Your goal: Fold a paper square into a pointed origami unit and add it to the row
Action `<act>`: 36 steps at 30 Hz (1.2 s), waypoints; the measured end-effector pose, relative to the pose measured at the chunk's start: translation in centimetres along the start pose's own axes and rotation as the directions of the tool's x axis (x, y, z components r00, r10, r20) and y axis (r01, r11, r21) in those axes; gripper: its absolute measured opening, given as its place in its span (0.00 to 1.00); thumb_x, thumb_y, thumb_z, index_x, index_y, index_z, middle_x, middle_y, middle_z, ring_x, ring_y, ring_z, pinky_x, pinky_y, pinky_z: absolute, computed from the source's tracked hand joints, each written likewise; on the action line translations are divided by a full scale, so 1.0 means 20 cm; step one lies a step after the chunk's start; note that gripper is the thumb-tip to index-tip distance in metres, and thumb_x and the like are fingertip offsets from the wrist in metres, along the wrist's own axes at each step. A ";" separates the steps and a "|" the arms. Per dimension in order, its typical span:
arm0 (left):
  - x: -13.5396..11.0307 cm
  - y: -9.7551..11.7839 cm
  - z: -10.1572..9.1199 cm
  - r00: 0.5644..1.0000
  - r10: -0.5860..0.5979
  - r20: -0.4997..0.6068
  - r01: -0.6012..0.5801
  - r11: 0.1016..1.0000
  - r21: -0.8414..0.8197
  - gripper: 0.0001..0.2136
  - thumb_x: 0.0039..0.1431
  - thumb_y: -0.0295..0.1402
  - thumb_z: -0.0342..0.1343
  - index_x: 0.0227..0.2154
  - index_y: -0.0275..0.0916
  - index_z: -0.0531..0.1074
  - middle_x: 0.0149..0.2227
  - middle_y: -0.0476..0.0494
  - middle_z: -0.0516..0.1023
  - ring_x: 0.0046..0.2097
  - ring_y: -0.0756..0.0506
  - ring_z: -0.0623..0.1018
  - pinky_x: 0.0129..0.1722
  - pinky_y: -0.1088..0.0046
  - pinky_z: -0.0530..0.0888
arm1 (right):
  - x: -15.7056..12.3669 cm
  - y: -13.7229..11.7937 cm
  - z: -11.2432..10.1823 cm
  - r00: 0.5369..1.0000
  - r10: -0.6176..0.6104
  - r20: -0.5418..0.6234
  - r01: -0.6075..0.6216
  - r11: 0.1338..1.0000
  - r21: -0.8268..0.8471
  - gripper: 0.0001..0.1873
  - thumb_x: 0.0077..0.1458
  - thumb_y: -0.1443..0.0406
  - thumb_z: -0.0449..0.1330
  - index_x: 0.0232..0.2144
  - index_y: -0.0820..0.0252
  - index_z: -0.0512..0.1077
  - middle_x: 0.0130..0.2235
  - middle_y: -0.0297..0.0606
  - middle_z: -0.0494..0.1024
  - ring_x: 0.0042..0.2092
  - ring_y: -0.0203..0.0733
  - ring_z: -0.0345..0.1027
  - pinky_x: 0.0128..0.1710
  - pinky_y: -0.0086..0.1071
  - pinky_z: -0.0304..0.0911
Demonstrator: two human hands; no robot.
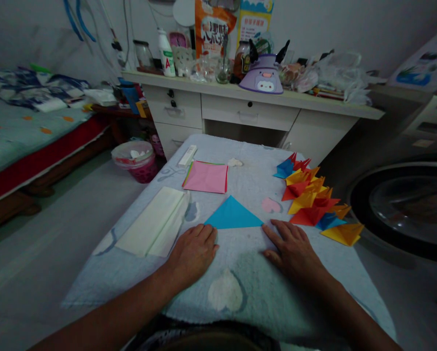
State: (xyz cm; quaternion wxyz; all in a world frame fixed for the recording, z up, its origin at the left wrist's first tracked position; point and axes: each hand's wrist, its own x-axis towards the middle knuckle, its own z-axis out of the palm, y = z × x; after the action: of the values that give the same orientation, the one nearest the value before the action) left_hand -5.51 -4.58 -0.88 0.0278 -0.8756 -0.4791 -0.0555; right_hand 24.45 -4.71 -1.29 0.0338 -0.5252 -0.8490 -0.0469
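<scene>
A blue paper triangle lies flat on the cloth in front of me, its long edge toward me and its point facing away. My left hand rests palm down, its fingertips over the triangle's left corner and its thumb apart. At the right corner, my right hand lies with fingers spread, the index fingertip touching the paper or right beside it. Neither hand grips anything. Beyond the triangle sits a stack of square paper sheets, pink on top. Left of my left hand is a folded pale sheet or packet.
Folded paper pieces in red, yellow and blue stand in rows at the table's right. A small white box lies at the far left of the patterned tablecloth. Behind are a cluttered desk, a pink bin and a washing machine.
</scene>
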 end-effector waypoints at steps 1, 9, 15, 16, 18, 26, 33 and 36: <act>0.00 0.00 0.00 1.000 -0.006 0.002 0.006 1.000 0.001 0.10 0.63 0.32 0.52 0.44 0.34 0.72 0.42 0.38 0.75 0.44 0.39 0.73 0.44 0.59 0.73 | -0.01 0.01 0.00 1.000 0.014 0.004 -0.014 1.000 -0.001 0.30 0.60 0.49 0.54 0.61 0.52 0.64 0.62 0.51 0.65 0.59 0.62 0.59 0.54 0.58 0.57; -0.04 -0.01 -0.02 0.994 -0.111 0.017 0.111 0.993 0.035 0.11 0.63 0.32 0.52 0.43 0.34 0.74 0.41 0.38 0.75 0.45 0.38 0.74 0.43 0.58 0.73 | 0.03 0.02 -0.05 0.984 0.104 0.146 -0.108 0.994 0.022 0.29 0.61 0.53 0.55 0.60 0.57 0.66 0.62 0.51 0.65 0.60 0.61 0.60 0.56 0.55 0.60; -0.01 -0.05 -0.09 0.989 -0.146 0.030 0.146 0.989 0.013 0.11 0.64 0.29 0.47 0.33 0.36 0.75 0.37 0.39 0.75 0.43 0.38 0.73 0.42 0.57 0.72 | 0.13 0.02 -0.17 0.970 0.063 0.233 -0.090 0.990 0.105 0.22 0.60 0.56 0.56 0.51 0.63 0.73 0.56 0.53 0.72 0.54 0.57 0.68 0.54 0.50 0.63; 0.00 -0.06 -0.10 0.987 -0.163 0.011 0.163 0.987 -0.011 0.10 0.64 0.29 0.48 0.33 0.36 0.74 0.37 0.39 0.74 0.43 0.38 0.73 0.43 0.58 0.72 | 0.16 0.02 -0.19 0.972 0.047 0.230 -0.082 0.986 0.142 0.22 0.60 0.57 0.55 0.51 0.64 0.73 0.54 0.53 0.74 0.53 0.56 0.69 0.53 0.49 0.63; 0.05 -0.07 -0.13 0.979 -0.199 -0.041 0.193 0.974 -0.116 0.09 0.62 0.31 0.51 0.43 0.35 0.72 0.43 0.38 0.74 0.46 0.38 0.72 0.47 0.58 0.71 | 0.20 0.00 -0.18 0.980 0.082 0.181 -0.118 0.974 0.196 0.26 0.59 0.58 0.56 0.55 0.66 0.69 0.55 0.54 0.73 0.54 0.56 0.68 0.55 0.49 0.62; 0.23 -0.08 -0.05 0.974 -0.217 -0.059 0.181 0.912 -0.369 0.35 0.54 0.33 0.58 0.63 0.35 0.50 0.57 0.34 0.69 0.56 0.36 0.68 0.54 0.57 0.67 | 0.32 -0.04 0.05 0.988 0.142 -0.057 -0.097 0.869 0.485 0.34 0.53 0.61 0.60 0.60 0.65 0.60 0.51 0.51 0.74 0.53 0.54 0.67 0.54 0.49 0.61; 0.24 -0.08 -0.04 0.964 -0.262 -0.041 0.211 0.851 -0.481 0.22 0.56 0.25 0.55 0.53 0.42 0.63 0.45 0.43 0.77 0.47 0.42 0.77 0.45 0.66 0.72 | 0.29 -0.04 0.04 0.977 0.145 -0.155 -0.032 0.822 0.568 0.15 0.54 0.66 0.58 0.45 0.58 0.69 0.37 0.39 0.74 0.41 0.46 0.67 0.44 0.41 0.64; 0.24 -0.09 -0.08 0.975 -0.212 -0.071 0.158 0.876 -0.455 0.08 0.57 0.25 0.53 0.38 0.41 0.70 0.38 0.46 0.76 0.41 0.44 0.77 0.41 0.68 0.71 | 0.28 -0.05 0.01 0.977 0.102 -0.188 0.024 0.823 0.567 0.05 0.55 0.66 0.58 0.36 0.57 0.70 0.36 0.40 0.72 0.41 0.46 0.65 0.42 0.40 0.63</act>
State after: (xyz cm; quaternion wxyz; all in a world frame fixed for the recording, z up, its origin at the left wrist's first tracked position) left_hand -4.67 0.24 1.28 -0.1509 -0.8037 -0.5325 -0.2185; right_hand 20.93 -0.12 -0.91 0.2786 -0.5009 -0.8051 0.1525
